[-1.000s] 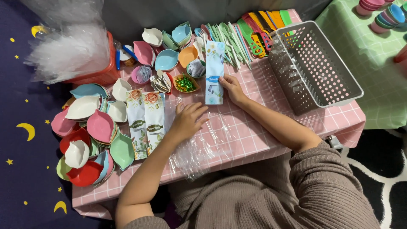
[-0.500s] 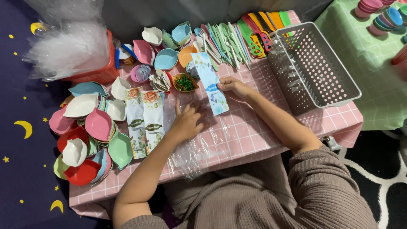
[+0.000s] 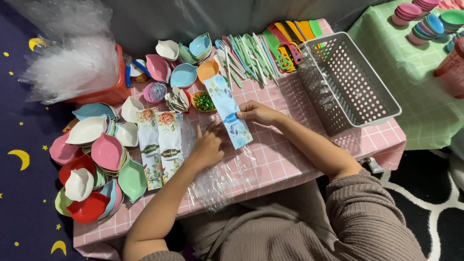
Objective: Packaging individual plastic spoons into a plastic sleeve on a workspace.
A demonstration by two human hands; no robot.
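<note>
Right hand [image 3: 255, 112] grip pinched on blue sachet [image 3: 228, 111], now tilted & lower on pink bench [image 3: 290, 159] vs 1 s ago, left hand [image 3: 207, 147] flat, open, on clear wrap [image 3: 222, 176] just right of two floral sachets [image 3: 159, 147].

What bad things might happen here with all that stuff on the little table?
1. The clear plastic sheets under the left hand hang over the table's near edge, so they might slide off.
2. The leaf-shaped bowls are heaped right at the left edge; a nudge from that arm may tip some to the floor.
3. The right hand holds the blue packet close beside the small dish of green bits, which could get knocked and spill.
</note>
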